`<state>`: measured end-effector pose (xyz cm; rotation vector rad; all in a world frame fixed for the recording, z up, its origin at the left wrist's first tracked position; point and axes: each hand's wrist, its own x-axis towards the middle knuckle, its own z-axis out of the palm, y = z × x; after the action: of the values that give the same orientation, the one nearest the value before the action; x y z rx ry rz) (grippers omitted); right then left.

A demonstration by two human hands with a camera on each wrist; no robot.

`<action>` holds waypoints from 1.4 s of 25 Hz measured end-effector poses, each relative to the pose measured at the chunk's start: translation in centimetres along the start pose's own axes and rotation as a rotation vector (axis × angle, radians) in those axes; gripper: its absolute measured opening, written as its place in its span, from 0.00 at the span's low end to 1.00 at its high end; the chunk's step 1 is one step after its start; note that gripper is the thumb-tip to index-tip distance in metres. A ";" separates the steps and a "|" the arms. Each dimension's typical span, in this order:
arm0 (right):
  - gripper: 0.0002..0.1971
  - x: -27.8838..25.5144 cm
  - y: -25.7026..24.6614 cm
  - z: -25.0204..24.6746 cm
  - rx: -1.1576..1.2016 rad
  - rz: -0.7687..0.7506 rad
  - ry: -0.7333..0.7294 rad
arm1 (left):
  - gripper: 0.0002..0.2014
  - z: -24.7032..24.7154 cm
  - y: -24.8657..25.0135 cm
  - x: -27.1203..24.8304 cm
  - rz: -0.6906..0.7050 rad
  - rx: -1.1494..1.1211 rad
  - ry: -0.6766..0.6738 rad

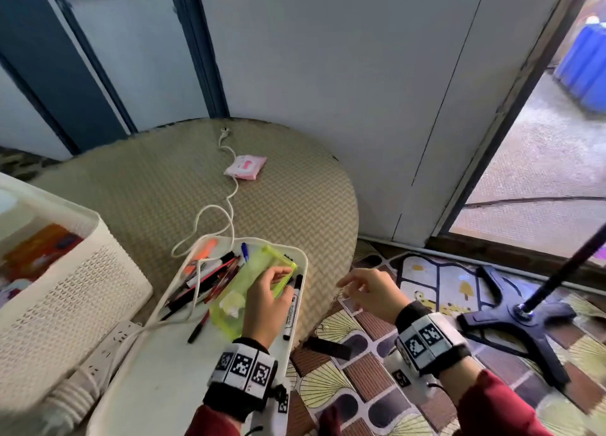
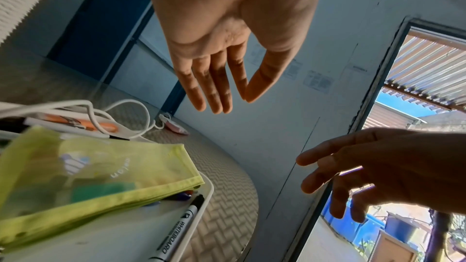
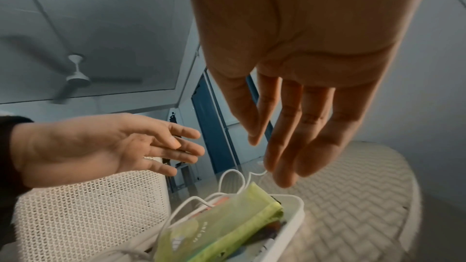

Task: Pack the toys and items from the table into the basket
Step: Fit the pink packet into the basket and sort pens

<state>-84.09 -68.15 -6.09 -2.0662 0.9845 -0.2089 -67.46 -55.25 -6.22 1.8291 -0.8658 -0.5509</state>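
A lime-green translucent pouch [image 1: 257,266] lies in a white tray [image 1: 303,262] among pens, an orange highlighter [image 1: 203,250] and a whiteboard marker [image 1: 292,307]. My left hand [image 1: 278,275] hovers over the pouch; in the left wrist view its fingers [image 2: 214,95] are straight and clear of the pouch [image 2: 95,176]. My right hand [image 1: 354,281] floats open past the table's right edge, holding nothing. The white perforated basket [image 1: 65,288] stands at the left with orange items inside. A pink tissue pack [image 1: 245,166] lies far back on the table.
A white cable [image 1: 210,219] loops from the tissue pack across the tray to a power strip [image 1: 105,350] beside the basket. A black stand base [image 1: 518,317] and a small black block [image 1: 328,347] sit on the patterned floor at the right.
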 end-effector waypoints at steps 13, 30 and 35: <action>0.10 15.0 4.7 -6.9 -0.055 0.028 -0.192 | 0.12 7.2 -0.2 14.9 -0.101 0.015 0.045; 0.14 38.6 2.4 -7.1 -0.143 -0.184 -0.490 | 0.26 8.2 -8.3 30.3 -0.368 0.328 0.216; 0.13 46.7 0.8 -6.3 -0.240 -0.274 -0.605 | 0.44 8.9 -9.6 34.1 -0.632 0.434 0.112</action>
<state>-55.66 -105.35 -11.13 -2.2721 0.3682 0.3967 -48.90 -84.33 -18.18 2.5250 -0.3252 -0.6737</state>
